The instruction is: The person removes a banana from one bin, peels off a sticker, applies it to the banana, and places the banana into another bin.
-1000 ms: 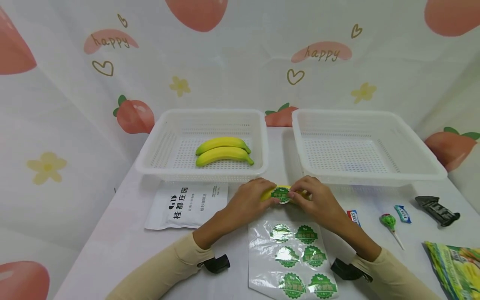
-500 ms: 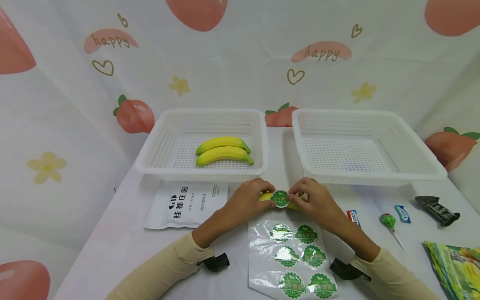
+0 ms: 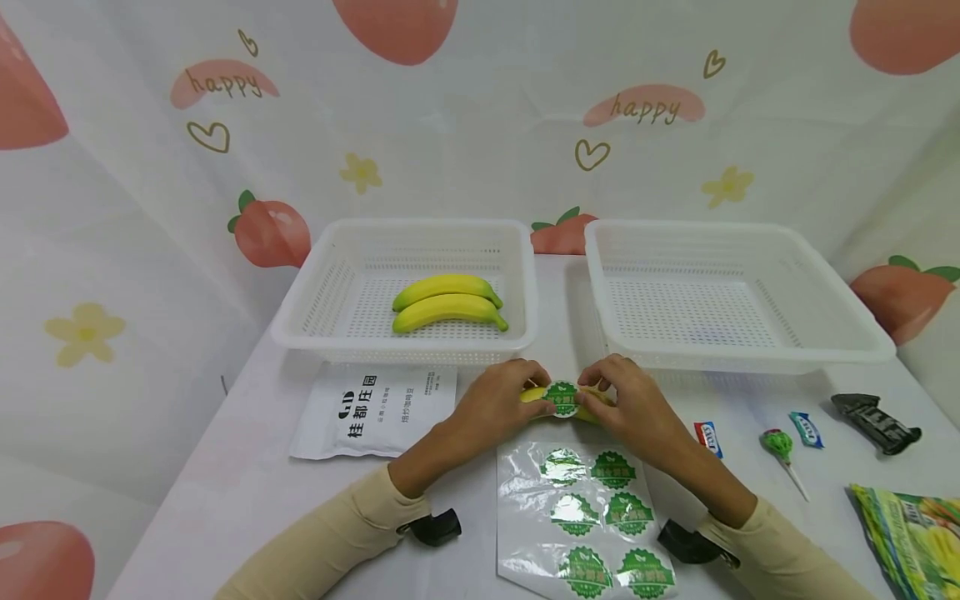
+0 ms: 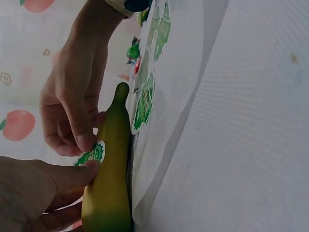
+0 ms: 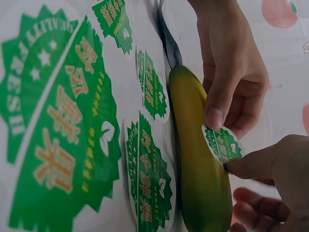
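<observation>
Between baskets and sticker sheet point(image 3: 588, 517): banana point(image 3: 534, 396) on table, gripped by left hand point(image 3: 498, 402) and right hand point(image 3: 626, 404), thumbs pressing green sticker point(image 3: 562, 398) onto peel.

Barely any movement over the last second, just fiddling with the green sticker point(image 3: 562, 398) on the banana point(image 3: 534, 395). Sticker sat slightly higher and flatter a second ago, now tipped a bit lower and more toward the left hand point(image 3: 501, 400). Right hand point(image 3: 630, 400) slid in a touch closer to the sticker, fingertips now right at its edge, thumb of the left hand pressing on the other side. Banana nudged a hair lower toward the sticker sheet point(image 3: 585, 521), yellow tip now poking out on the left.
</observation>
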Demonstrator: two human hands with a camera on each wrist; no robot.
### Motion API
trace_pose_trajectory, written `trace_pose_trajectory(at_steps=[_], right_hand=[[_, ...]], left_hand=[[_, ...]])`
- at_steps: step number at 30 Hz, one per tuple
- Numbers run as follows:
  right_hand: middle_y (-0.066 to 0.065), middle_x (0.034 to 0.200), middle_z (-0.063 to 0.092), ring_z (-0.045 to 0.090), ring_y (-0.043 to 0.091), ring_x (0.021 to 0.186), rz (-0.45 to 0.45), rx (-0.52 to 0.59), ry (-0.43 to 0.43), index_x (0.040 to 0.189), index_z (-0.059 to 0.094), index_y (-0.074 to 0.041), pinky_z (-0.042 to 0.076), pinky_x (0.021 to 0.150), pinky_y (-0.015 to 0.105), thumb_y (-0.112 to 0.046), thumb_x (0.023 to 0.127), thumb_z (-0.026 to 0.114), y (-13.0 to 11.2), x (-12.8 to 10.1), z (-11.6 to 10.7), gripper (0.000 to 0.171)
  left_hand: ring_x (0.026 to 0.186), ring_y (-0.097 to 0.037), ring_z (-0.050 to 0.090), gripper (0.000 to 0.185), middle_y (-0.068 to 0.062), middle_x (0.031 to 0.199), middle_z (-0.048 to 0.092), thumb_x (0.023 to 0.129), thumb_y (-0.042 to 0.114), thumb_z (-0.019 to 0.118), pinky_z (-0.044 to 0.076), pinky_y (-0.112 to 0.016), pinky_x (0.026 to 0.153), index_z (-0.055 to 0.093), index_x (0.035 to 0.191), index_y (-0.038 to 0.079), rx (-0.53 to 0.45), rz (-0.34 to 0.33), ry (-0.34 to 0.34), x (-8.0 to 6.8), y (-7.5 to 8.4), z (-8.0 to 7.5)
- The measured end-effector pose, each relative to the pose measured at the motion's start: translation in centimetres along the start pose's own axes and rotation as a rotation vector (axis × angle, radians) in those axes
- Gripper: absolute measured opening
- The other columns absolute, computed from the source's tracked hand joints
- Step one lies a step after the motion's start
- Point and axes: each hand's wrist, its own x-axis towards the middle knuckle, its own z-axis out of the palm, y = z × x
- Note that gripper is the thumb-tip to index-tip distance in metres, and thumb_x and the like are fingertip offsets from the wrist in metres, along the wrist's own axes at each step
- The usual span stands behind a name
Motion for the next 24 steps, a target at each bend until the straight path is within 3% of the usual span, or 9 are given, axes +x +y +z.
trace_pose_trajectory(at_steps=[6,11,16,24], right_hand=[[0.006,0.119,0.067,0.059,0.029,0.116,-0.086,-0.008,-0.082,0.115,0.079,-0.015,0.052,0.093,0.052,-0.007,0.089,0.086,-0.03,0.1,0.18,0.028],[0.009,0.124,0.068,0.059,0.032,0.119,-0.062,-0.044,-0.146,0.127,0.077,-0.015,0.049,0.097,0.057,-0.012,0.091,0.085,-0.03,-0.05,0.44,0.036],[0.007,0.122,0.068,0.061,0.029,0.116,-0.029,-0.075,-0.132,0.128,0.074,-0.012,0.054,0.092,0.049,-0.017,0.092,0.084,-0.05,-0.29,0.55,0.037],[0.004,0.122,0.069,0.063,0.025,0.114,-0.046,-0.152,-0.122,0.127,0.073,-0.012,0.055,0.086,0.042,-0.022,0.093,0.084,-0.23,-0.61,0.75,0.037]], left_hand=[[0.098,-0.017,0.07,0.029,-0.002,0.106,0.074,0.092,0.026,0.086,0.056,-0.033,0.083,0.064,0.106,0.013,-0.002,-0.021,0.0,-0.08,0.07,-0.02],[0.091,-0.014,0.063,0.025,0.0,0.105,0.071,0.093,0.023,0.084,0.052,-0.029,0.078,0.072,0.113,0.013,0.017,0.027,0.004,-0.17,0.08,0.09],[0.092,-0.013,0.064,0.031,-0.001,0.11,0.073,0.095,0.026,0.082,0.05,-0.026,0.076,0.077,0.123,0.015,0.089,0.034,-0.016,-0.21,0.33,0.05],[0.091,-0.012,0.063,0.036,-0.001,0.11,0.071,0.094,0.034,0.083,0.049,-0.024,0.072,0.078,0.124,0.015,0.183,0.056,-0.03,-0.4,0.53,0.44]])
